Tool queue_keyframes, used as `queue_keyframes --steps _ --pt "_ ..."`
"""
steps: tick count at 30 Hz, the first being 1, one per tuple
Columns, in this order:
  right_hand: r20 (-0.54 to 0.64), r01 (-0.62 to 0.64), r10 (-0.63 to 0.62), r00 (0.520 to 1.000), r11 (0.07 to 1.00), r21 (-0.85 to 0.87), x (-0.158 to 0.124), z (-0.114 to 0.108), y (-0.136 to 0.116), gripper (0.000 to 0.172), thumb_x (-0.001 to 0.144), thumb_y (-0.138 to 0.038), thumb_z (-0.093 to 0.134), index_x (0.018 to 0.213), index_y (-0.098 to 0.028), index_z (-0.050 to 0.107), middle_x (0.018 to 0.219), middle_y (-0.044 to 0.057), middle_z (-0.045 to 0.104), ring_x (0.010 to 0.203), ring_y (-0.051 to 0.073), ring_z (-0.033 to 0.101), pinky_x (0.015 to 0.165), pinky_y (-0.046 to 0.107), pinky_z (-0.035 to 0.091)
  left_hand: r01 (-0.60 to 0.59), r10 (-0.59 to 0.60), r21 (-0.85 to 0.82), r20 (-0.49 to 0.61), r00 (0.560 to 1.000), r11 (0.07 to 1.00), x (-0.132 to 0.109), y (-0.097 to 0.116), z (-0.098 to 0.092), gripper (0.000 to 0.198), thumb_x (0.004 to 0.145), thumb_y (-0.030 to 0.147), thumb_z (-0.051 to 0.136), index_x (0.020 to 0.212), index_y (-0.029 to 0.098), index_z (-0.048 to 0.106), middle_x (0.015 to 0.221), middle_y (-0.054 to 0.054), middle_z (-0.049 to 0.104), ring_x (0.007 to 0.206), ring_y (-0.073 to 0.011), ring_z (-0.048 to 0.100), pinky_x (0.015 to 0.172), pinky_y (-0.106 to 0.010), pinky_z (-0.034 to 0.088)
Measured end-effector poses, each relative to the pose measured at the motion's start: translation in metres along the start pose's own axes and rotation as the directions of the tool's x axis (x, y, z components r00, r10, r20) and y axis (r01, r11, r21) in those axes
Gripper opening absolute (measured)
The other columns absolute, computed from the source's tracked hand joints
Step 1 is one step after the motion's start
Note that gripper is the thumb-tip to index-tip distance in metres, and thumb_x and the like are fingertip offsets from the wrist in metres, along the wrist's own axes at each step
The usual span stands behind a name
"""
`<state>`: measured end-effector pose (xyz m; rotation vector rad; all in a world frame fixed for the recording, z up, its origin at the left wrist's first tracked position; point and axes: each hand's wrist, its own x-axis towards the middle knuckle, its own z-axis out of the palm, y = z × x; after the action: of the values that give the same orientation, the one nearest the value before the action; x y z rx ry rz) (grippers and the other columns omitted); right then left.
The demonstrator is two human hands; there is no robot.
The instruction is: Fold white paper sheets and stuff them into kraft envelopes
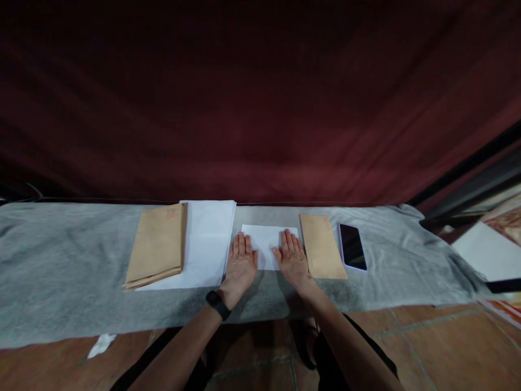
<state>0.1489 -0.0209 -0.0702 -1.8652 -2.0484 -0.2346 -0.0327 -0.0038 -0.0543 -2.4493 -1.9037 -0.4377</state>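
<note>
The left hand (241, 263) and right hand (292, 259) lie flat, fully outstretched (gripping nothing), on white paper (266, 243).

Deep red, darkened almost to black towards the top, is seen on the curtain (252, 119) across the upper frame. Mottled grey is shown by the cloth (61, 260) below. Plain white is displayed by the paper (265, 245) near centre and the sheets (207, 244) left of it. Tan with small red print is shared by the envelopes (157, 244) at left and the envelope (323, 247) right of centre. The phone (353, 247) is edged in lilac around black. The watch (217, 305), lower centre, is coloured black. The floor (431, 342) is tiled in orange-brown with greyish lines.
</note>
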Motion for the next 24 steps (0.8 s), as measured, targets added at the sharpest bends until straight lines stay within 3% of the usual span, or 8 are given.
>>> queue_keyframes --steps 6,12,15,17,20,22,24 --pt "0.001 0.003 -0.003 1.0 1.0 0.01 -0.001 0.001 0.002 0.063 0.105 -0.045 0.033 0.155 -0.006 0.031 0.157 0.021 0.038 0.146 0.031 0.035 0.116 0.048 0.033 0.014 -0.015 -0.13 -0.004 1.0 0.991 0.014 -0.014 -0.01 0.051 0.096 0.017 0.034 0.141 -0.004 0.045 0.146 -0.027 0.049 0.137 -0.0307 0.049 0.111 -0.043 0.042" --pt "0.023 -0.001 0.001 1.0 1.0 0.007 0.001 -0.001 0.001 0.063 0.105 -0.045 0.033 0.154 -0.005 0.033 0.156 0.022 0.039 0.145 0.032 0.036 0.117 0.047 0.032 0.181 -0.169 -0.331 0.064 0.984 0.926 0.028 -0.028 -0.023 0.048 0.09 0.023 0.048 0.135 0.004 0.053 0.115 -0.021 0.07 0.111 -0.0299 0.066 0.097 -0.043 0.051" --pt "0.036 0.003 -0.003 0.999 1.0 0.0 0.001 -0.003 0.001 0.064 0.105 -0.045 0.033 0.153 -0.004 0.034 0.155 0.022 0.04 0.146 0.032 0.036 0.116 0.047 0.032 0.314 -0.265 -0.546 0.168 0.949 0.777 0.03 -0.032 -0.026 0.053 0.084 0.028 0.058 0.134 0.009 0.054 0.093 -0.01 0.073 0.088 -0.0248 0.069 0.082 -0.037 0.054" --pt "0.039 0.005 -0.005 0.999 1.0 -0.004 0.001 -0.004 0.001 0.063 0.105 -0.044 0.034 0.153 -0.003 0.034 0.155 0.023 0.039 0.146 0.032 0.036 0.117 0.048 0.033 0.387 -0.29 -0.728 0.263 0.92 0.566 0.028 -0.032 -0.027 0.051 0.079 0.029 0.062 0.127 0.012 0.058 0.081 -0.004 0.072 0.074 -0.0205 0.068 0.072 -0.032 0.053" --pt "0.047 -0.001 0.0 0.999 1.0 0.01 0.001 -0.003 0.001 0.062 0.105 -0.043 0.034 0.152 -0.003 0.036 0.155 0.023 0.039 0.146 0.032 0.035 0.117 0.049 0.033 0.413 -0.221 -0.879 0.365 0.905 0.24 0.027 -0.027 -0.029 0.034 0.073 0.031 0.066 0.101 0.012 0.067 0.076 -0.002 0.07 0.066 -0.0181 0.065 0.063 -0.028 0.05" --pt "0.06 -0.015 0.013 0.998 0.999 0.045 0.003 -0.003 0.001 0.061 0.105 -0.043 0.032 0.152 -0.003 0.036 0.155 0.023 0.039 0.146 0.032 0.035 0.117 0.05 0.032 0.385 -0.199 -0.904 0.349 0.916 0.184 0.028 -0.023 -0.036 0.022 0.072 0.032 0.066 0.084 0.014 0.067 0.071 -0.001 0.069 0.062 -0.0164 0.063 0.057 -0.025 0.047" --pt "0.071 -0.039 0.031 0.997 0.993 0.109 0.008 -0.005 0.002 0.06 0.105 -0.043 0.029 0.152 -0.005 0.035 0.156 0.022 0.04 0.146 0.032 0.036 0.116 0.05 0.033 0.31 -0.243 -0.913 0.248 0.938 0.265 0.032 -0.02 -0.05 0.018 0.076 0.033 0.064 0.075 0.016 0.064 0.066 0.001 0.066 0.058 -0.0144 0.059 0.054 -0.023 0.045"
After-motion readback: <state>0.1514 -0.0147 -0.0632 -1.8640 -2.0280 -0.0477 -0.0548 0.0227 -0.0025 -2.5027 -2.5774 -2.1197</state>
